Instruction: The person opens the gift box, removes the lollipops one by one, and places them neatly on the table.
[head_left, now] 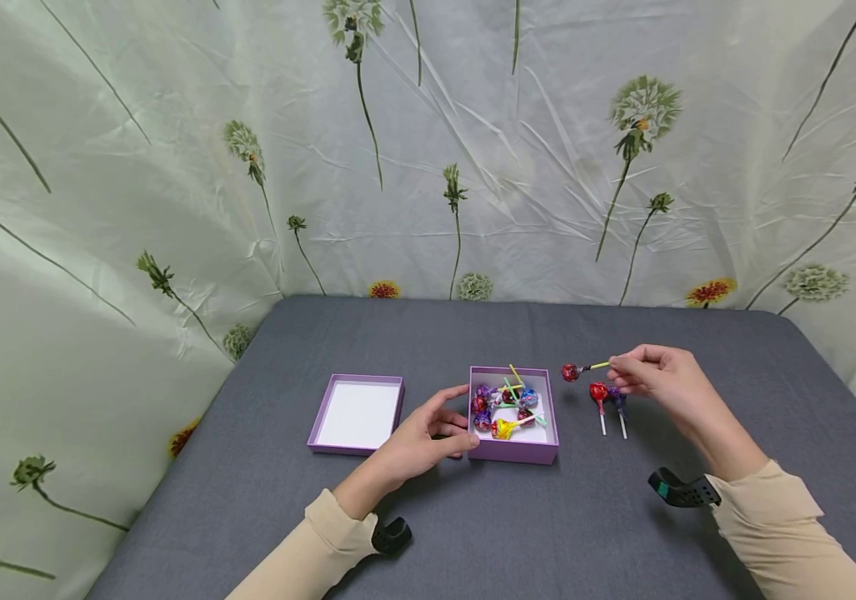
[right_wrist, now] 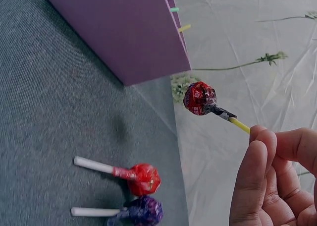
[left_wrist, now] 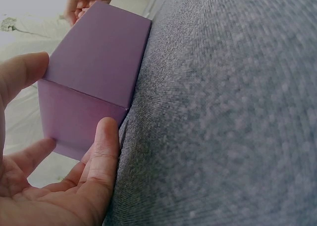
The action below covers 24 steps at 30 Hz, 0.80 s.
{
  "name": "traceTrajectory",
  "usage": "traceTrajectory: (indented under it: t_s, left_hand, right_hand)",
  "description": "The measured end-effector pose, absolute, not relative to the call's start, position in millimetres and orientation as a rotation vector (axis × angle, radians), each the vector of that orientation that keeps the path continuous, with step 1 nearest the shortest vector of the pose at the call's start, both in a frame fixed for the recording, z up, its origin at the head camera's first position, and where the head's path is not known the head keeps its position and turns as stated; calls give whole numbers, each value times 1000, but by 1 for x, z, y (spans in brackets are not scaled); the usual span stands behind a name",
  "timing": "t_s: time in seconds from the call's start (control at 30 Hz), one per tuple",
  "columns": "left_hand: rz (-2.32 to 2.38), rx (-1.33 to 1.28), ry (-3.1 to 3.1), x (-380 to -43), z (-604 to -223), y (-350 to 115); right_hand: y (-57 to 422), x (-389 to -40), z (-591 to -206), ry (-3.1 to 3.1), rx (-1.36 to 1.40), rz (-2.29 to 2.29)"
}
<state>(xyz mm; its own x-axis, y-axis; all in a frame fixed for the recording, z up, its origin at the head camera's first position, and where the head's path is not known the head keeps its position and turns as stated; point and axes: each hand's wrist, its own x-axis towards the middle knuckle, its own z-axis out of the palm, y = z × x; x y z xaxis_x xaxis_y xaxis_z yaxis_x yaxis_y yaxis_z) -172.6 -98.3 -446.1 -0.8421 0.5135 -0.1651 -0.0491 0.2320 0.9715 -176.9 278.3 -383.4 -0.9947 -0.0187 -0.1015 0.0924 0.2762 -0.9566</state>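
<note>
Well, the nearest thing to the right hand (head_left: pixel 656 379) is the red-wrapped lollipop (head_left: pixel 570 372), just off its fingertips to the left, with the lidless purple box (head_left: pixel 513 451) farther along that same side. Thumb and fingers pinch the yellow stick (right_wrist: pixel 239 125), holding the sweet above the grey cloth (head_left: pixel 525 533), apart from the box's right wall. Its long axis runs roughly sideways, wrapped head pointing boxward and sitting slightly lower than the stick's pinched end. Across from it, the left hand (head_left: pixel 428 429) is nearer the box and touches it, fingers spread along the left wall. Just below the right hand, a bright red lollipop (right_wrist: pixel 144 179) and a violet lollipop (right_wrist: pixel 143 210) lie side by side, white sticks pointing towards the person.
</note>
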Motion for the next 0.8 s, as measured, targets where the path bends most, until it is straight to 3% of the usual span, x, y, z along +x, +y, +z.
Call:
traceTrajectory:
  t_s: [0.8]
  left_hand:
    - [1643,410,2052,-173,-446,-98]
  right_hand:
    - [327,-165,-399,2400,242,-1945]
